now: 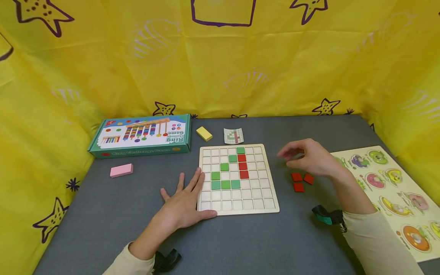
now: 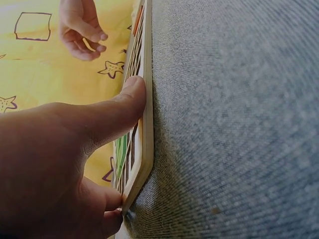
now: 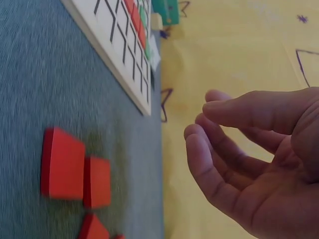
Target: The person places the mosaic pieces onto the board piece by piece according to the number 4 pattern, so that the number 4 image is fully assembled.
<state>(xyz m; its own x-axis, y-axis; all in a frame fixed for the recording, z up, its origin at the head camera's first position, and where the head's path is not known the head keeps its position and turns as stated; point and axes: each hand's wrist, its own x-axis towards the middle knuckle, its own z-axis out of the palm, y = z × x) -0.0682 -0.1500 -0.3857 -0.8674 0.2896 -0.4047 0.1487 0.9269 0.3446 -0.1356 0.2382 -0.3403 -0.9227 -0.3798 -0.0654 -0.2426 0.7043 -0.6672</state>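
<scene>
A wooden grid board (image 1: 256, 194) lies on the table, with several green tiles (image 1: 224, 167) and three red tiles (image 1: 242, 166) in its squares. My left hand (image 1: 182, 204) rests at the board's lower left corner, fingers extended along the left edge and thumb on the near edge. In the left wrist view, the thumb (image 2: 133, 94) lies over the rim. My right hand (image 1: 307, 157) is raised above the table to the right of the board, its fingers loosely curved with nothing between them. Loose red tiles (image 3: 65, 164) lie on the table below it.
Behind the board are a small printed pattern card (image 1: 233, 136) and a yellow block (image 1: 204, 133). A ring game box (image 1: 144, 137) lies at the back left, with a pink block (image 1: 121, 170) before it. A fruit picture board (image 1: 395, 194) lies on the right, beside the right forearm.
</scene>
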